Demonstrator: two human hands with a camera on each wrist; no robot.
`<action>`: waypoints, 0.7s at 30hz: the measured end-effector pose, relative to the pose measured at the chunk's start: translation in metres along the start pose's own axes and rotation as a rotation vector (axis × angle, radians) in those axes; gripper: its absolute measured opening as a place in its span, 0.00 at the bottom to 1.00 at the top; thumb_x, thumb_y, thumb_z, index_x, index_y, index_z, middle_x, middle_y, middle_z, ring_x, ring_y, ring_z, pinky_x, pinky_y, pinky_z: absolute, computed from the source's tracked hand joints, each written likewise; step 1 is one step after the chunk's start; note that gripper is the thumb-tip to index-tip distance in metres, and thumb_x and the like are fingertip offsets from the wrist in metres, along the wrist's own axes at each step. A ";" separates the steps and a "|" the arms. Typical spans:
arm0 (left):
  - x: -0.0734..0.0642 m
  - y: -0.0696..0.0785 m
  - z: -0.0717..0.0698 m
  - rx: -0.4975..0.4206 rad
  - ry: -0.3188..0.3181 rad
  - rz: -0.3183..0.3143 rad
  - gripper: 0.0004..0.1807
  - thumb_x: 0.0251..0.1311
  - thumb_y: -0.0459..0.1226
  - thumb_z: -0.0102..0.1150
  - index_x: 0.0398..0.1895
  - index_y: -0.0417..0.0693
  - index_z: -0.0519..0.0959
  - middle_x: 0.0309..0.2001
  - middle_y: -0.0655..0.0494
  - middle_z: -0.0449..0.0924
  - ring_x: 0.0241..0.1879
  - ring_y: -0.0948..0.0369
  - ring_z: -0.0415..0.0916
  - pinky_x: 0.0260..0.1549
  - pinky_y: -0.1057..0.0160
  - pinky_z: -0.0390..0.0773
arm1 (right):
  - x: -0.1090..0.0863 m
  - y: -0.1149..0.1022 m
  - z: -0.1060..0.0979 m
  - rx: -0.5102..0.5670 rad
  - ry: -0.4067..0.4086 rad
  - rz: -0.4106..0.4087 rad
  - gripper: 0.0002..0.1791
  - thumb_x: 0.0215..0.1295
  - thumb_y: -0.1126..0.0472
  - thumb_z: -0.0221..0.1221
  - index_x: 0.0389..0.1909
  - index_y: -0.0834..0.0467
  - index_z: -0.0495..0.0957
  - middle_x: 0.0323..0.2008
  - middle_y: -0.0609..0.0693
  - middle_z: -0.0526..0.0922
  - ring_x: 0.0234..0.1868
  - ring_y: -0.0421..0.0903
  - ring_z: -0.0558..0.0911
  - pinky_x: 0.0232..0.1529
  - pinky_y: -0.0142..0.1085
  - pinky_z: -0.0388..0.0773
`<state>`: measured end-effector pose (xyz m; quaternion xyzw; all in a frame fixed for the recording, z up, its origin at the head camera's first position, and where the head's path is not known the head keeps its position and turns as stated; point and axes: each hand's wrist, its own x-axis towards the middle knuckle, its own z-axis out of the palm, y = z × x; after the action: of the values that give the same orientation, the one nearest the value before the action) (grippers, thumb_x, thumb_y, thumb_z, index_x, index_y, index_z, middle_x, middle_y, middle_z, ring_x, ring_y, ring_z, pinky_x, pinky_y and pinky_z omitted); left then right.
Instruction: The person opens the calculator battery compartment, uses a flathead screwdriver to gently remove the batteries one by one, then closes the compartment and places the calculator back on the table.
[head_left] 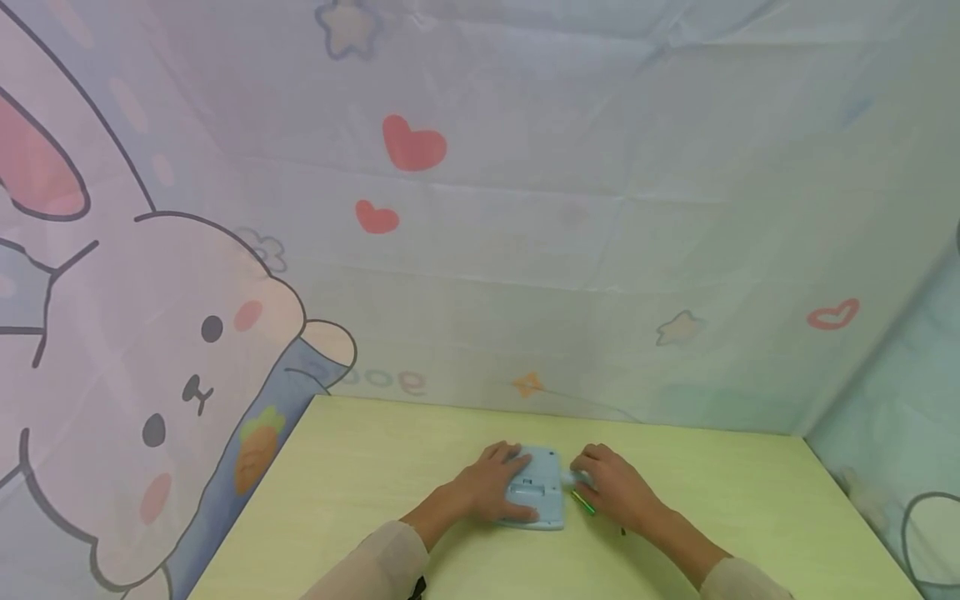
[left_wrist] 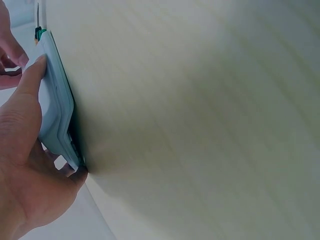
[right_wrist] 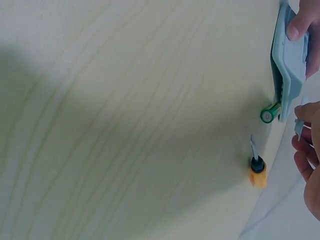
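A flat light-blue device (head_left: 551, 510), its kind not clear, lies back side up on the table with an open battery recess in its back. My left hand (head_left: 486, 487) grips its left side; in the left wrist view the thumb (left_wrist: 34, 77) presses on the device (left_wrist: 59, 112) while other fingers curl at its edge. Just off the right edge, my right hand (head_left: 617, 490) pinches a small pale-blue cover (right_wrist: 299, 128). A green battery (head_left: 582, 502) lies between the right hand and the device, close by its edge in the right wrist view.
A small screwdriver (right_wrist: 257, 172) with an orange and black handle lies near the battery. The pale yellow table (head_left: 360, 467) meets a printed cloth backdrop (head_left: 510, 250) behind and at the sides. A dark object (head_left: 417, 588) shows beside the left sleeve.
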<state>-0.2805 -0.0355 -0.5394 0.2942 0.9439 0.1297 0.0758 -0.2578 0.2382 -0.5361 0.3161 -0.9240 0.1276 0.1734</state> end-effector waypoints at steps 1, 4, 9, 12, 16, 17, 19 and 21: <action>0.000 0.000 0.000 0.001 -0.001 0.001 0.54 0.60 0.71 0.64 0.84 0.59 0.61 0.83 0.56 0.54 0.83 0.50 0.48 0.68 0.44 0.73 | 0.000 -0.001 0.000 0.000 0.002 -0.002 0.10 0.61 0.64 0.76 0.42 0.58 0.87 0.41 0.45 0.82 0.44 0.45 0.80 0.45 0.40 0.83; 0.000 0.000 0.001 0.000 -0.001 0.002 0.54 0.60 0.71 0.64 0.84 0.59 0.61 0.83 0.55 0.54 0.83 0.50 0.48 0.67 0.43 0.74 | -0.001 -0.003 0.000 0.006 0.015 -0.006 0.11 0.60 0.64 0.76 0.42 0.58 0.87 0.41 0.45 0.82 0.44 0.45 0.80 0.44 0.40 0.83; 0.000 0.000 0.001 0.003 -0.001 -0.001 0.54 0.59 0.72 0.64 0.84 0.59 0.61 0.83 0.55 0.54 0.82 0.50 0.49 0.67 0.43 0.74 | -0.001 -0.005 0.000 0.023 0.040 -0.013 0.12 0.60 0.65 0.77 0.42 0.57 0.86 0.41 0.44 0.81 0.44 0.44 0.80 0.44 0.40 0.83; 0.000 0.000 0.001 0.018 0.005 0.001 0.54 0.59 0.72 0.63 0.84 0.59 0.62 0.83 0.55 0.55 0.82 0.50 0.50 0.66 0.44 0.75 | -0.001 -0.008 0.000 0.036 0.063 -0.025 0.13 0.59 0.66 0.77 0.42 0.57 0.87 0.42 0.44 0.81 0.45 0.44 0.80 0.45 0.41 0.84; 0.001 0.000 -0.001 0.029 0.010 0.004 0.54 0.59 0.72 0.63 0.84 0.58 0.62 0.82 0.55 0.56 0.81 0.50 0.51 0.66 0.46 0.75 | 0.000 -0.012 -0.001 0.045 0.086 -0.047 0.13 0.57 0.67 0.77 0.42 0.57 0.87 0.42 0.45 0.81 0.46 0.45 0.81 0.47 0.43 0.84; 0.000 0.000 -0.001 0.028 0.010 0.005 0.54 0.59 0.72 0.64 0.84 0.58 0.62 0.82 0.55 0.56 0.81 0.50 0.51 0.66 0.46 0.75 | 0.001 -0.013 -0.001 0.047 0.088 -0.052 0.14 0.57 0.68 0.77 0.43 0.57 0.87 0.42 0.45 0.81 0.46 0.45 0.81 0.47 0.43 0.84; 0.001 0.000 -0.001 0.023 0.008 0.005 0.54 0.59 0.72 0.64 0.84 0.58 0.62 0.83 0.55 0.56 0.81 0.50 0.51 0.67 0.46 0.75 | 0.002 -0.015 -0.002 0.050 0.086 -0.056 0.14 0.57 0.68 0.77 0.43 0.57 0.87 0.43 0.45 0.81 0.46 0.45 0.81 0.48 0.44 0.83; 0.000 0.000 -0.001 0.019 0.006 0.003 0.54 0.59 0.72 0.64 0.84 0.58 0.62 0.83 0.55 0.56 0.82 0.51 0.51 0.67 0.47 0.74 | 0.003 -0.018 -0.003 0.058 0.075 -0.051 0.13 0.59 0.67 0.76 0.43 0.57 0.87 0.43 0.45 0.82 0.47 0.45 0.81 0.48 0.43 0.84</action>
<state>-0.2808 -0.0352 -0.5385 0.2958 0.9448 0.1218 0.0700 -0.2481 0.2241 -0.5301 0.3394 -0.9044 0.1618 0.2016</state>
